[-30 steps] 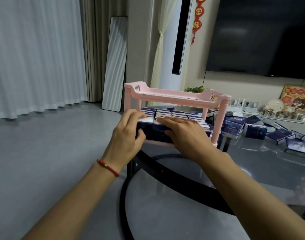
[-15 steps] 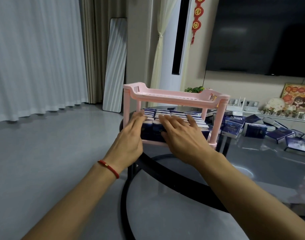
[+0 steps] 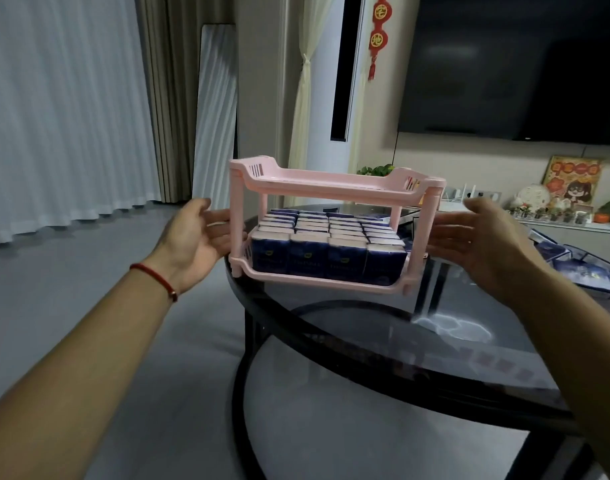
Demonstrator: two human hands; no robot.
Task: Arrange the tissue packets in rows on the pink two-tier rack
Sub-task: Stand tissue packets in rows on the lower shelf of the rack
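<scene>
Here both hands — left hand (image 3: 196, 244), right hand (image 3: 483, 244) — flank the pink rack (image 3: 331, 183), fingers spread wide, holding nothing.

My head camera, the only view, looks forward and slightly down across the round glass table (image 3: 435, 341), close to the pink rack (image 3: 331, 185) at centre, my left hand (image 3: 196, 237) and right hand (image 3: 483, 244) flanking it.

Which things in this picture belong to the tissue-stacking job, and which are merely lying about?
Belonging to the job:
pink rack
tissue packets on its lower tier
loose packets on the glass table
left hand
right hand

Lying about:
television
leaning mirror
red hanging ornament
</scene>
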